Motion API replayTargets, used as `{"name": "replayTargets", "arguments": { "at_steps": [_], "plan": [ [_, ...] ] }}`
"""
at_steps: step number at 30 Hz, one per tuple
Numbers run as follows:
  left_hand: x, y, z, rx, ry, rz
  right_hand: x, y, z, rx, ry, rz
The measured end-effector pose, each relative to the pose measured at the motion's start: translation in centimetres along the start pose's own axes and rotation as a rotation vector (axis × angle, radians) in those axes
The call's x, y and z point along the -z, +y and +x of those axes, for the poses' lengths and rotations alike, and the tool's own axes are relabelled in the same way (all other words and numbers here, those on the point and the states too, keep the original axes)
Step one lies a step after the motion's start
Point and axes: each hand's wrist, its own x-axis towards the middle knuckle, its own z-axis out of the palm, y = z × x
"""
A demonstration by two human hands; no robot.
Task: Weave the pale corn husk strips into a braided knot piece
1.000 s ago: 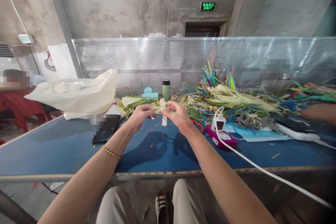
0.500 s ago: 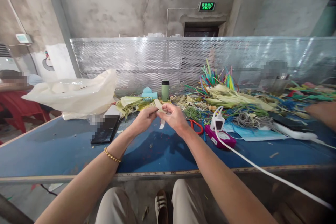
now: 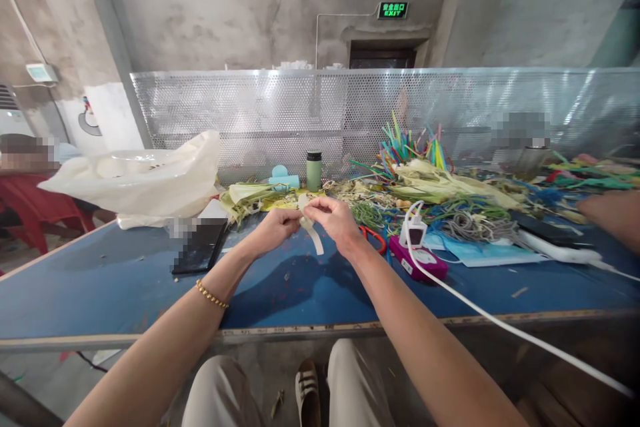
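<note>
A narrow pale strip (image 3: 315, 240), perhaps corn husk, is pinched between my two hands above the blue table (image 3: 295, 303). One end of it hangs down in a curve, and a short piece sticks up above the fingers. My left hand (image 3: 273, 231) closes thumb and fingers on the strip from the left. From the other side my right hand (image 3: 339, 223) grips it, fingertips almost touching those of the left. The exact hold is partly hidden by the fingers. Behind the hands lies a bundle of yellow-green husks (image 3: 250, 197).
A black tablet-like slab (image 3: 203, 247) and a large cream plastic bag (image 3: 150, 180) are to the left. Rightward lie orange-handled scissors (image 3: 376, 238), a purple box (image 3: 417, 260) with a charger, a white cable (image 3: 480, 310) and tangled cords. A green bottle (image 3: 313, 171) stands behind.
The strip's lower end now hangs longer and curves to the right. My right hand's fingers have shifted on it and are straighter. My left hand has hardly moved.
</note>
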Motion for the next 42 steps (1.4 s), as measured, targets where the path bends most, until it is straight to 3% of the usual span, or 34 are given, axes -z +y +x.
{"name": "replayTargets", "arguments": {
  "at_steps": [8, 15, 23, 26, 31, 36, 39, 42],
  "plan": [
    [0.1, 0.0, 0.0, 0.060, -0.022, -0.146, 0.2, 0.0, 0.2, -0.036, -0.032, 0.013],
    [0.3, -0.8, 0.6, 0.150, 0.022, -0.259, 1.1, 0.6, 0.7, -0.220, -0.106, -0.130],
    [0.3, -0.5, 0.4, 0.235, -0.080, -0.397, 1.2, 0.6, 0.7, -0.371, -0.117, 0.091],
    [0.5, -0.4, 0.3, 0.260, -0.087, -0.485, 1.0, 0.5, 0.5, -0.260, -0.137, 0.155],
    [0.7, -0.3, 0.2, 0.283, -0.097, -0.503, 0.7, 0.4, 0.3, -0.108, -0.035, 0.118],
    [0.6, -0.2, 0.1, 0.295, -0.078, -0.509, 0.7, 0.0, 0.2, -0.145, -0.073, 0.245],
    [0.6, -0.4, 0.2, 0.264, -0.045, -0.505, 0.8, -0.1, 0.2, -0.247, -0.075, 0.334],
    [0.6, -0.6, 0.3, 0.249, -0.025, -0.507, 0.8, 0.1, 0.2, -0.343, -0.115, 0.280]
  ]
}}
